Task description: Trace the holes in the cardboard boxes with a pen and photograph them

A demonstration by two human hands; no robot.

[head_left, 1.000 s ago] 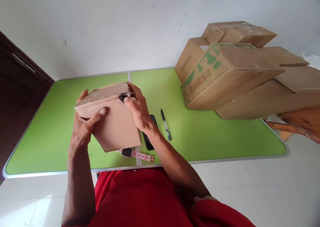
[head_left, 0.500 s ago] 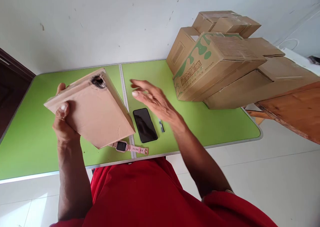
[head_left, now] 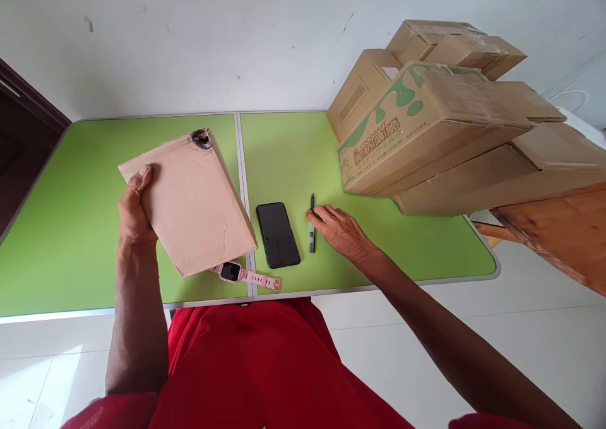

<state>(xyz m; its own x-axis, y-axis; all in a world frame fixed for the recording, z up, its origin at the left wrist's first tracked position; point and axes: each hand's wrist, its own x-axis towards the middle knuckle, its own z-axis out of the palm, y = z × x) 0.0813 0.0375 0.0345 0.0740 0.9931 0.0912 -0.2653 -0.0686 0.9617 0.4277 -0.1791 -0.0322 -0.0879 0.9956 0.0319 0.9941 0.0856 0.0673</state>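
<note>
My left hand [head_left: 136,208] grips a flat cardboard box [head_left: 194,208] by its left side, thumb on the front face. The box is tilted above the green table, and a dark, ragged hole [head_left: 201,139] marks its top right corner. My right hand [head_left: 338,227] is over a dark pen [head_left: 312,243] on the tabletop, fingertips closed round its middle. Between box and pen lies a black phone [head_left: 278,235]. A pink-strapped smartwatch [head_left: 230,271] rests near the front edge, partly hidden under the box's lower edge.
Several cardboard boxes [head_left: 392,139] are stacked on the right of the green table [head_left: 85,227], against the wall. A brown wooden surface [head_left: 563,221] juts in at the right. A metal seam [head_left: 242,164] crosses the table.
My right hand has moved down and right from above the phone to the pen, closing its fingers on it. The box in my left hand has tilted slightly and shifted a little right.
</note>
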